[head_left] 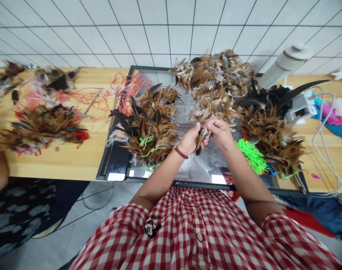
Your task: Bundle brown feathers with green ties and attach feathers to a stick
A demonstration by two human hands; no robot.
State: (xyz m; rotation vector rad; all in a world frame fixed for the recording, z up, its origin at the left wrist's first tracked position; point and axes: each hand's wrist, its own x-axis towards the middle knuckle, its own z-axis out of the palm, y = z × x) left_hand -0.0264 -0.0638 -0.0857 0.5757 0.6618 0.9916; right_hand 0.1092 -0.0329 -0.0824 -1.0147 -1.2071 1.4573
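My left hand (190, 139) and my right hand (220, 131) meet above the glass-topped tray (117, 170), both pinched on a small bunch of brown feathers (201, 139) held between them. A dark red bead bracelet (181, 153) circles my left wrist. To the left of my hands lies a bundle of brown and black feathers tied with green string (149, 131). A big loose heap of brown feathers (213, 80) lies behind my hands. More dark and brown feathers (272, 127) are piled to the right.
Neon green string (251, 153) lies right of my hands, with blue-handled scissors (271, 168) beside it. Red string (125, 88) and feather bundles (41, 127) cover the wooden table (61, 165) on the left. A white lamp (283, 63) and white cable (323, 150) stand at right. Another person's clothing (24, 213) shows at lower left.
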